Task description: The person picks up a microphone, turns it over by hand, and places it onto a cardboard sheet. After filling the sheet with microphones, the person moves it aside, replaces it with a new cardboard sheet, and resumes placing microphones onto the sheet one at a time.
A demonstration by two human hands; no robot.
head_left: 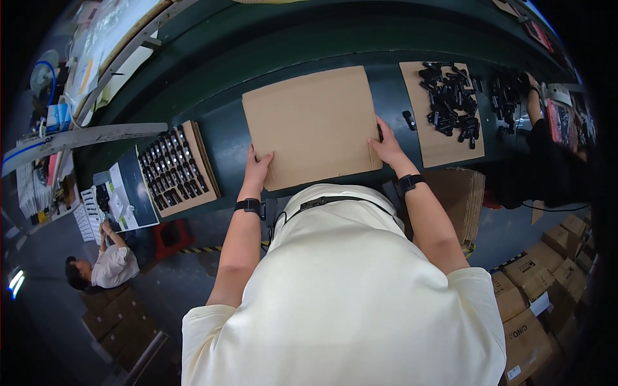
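Straight ahead, at the person's twelve o'clock on the smooth green counter (225, 145), a flat matte cardboard sheet (309, 122) lies between the grips, long axis roughly nine-to-three. Left hand (257, 168) grasps its eight-o'clock edge, right hand (388, 148) its three-to-four; neither is nearer. Slim black parts (450, 103) heap towards two.

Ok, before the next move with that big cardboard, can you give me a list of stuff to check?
1. Left hand gripping the cardboard sheet by its left edge: ok.
2. Right hand gripping its right edge: ok.
3. Nothing trapped under the cardboard sheet: cannot tell, its underside is hidden.
4. Black pieces on the left lined up in rows: ok.
5. Black pieces on the right lined up: not ok, they're jumbled.
6. Loose black piece on a sheet: not ok, it's on the table.
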